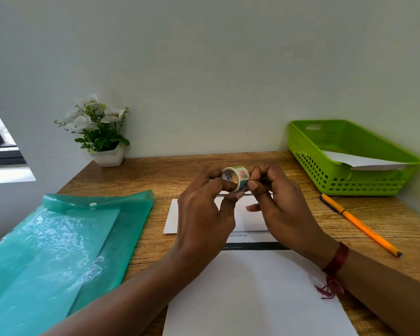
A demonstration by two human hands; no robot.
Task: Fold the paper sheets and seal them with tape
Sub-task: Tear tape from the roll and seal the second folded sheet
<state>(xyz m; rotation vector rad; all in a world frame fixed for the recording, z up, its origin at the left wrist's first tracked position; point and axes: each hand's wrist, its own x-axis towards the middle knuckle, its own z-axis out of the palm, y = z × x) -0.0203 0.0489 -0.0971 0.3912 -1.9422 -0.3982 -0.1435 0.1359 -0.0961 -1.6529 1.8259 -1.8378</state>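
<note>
Tape roll between both hands' curled fingers

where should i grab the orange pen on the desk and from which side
Pinch the orange pen at mid-barrel, coming straight down from above, fingers across its width. It lies flat on the table, slanting from the green basket toward the near right, with bare wood on both sides. The right hand is nearer, though it and the left hand grip the tape roll.
</note>
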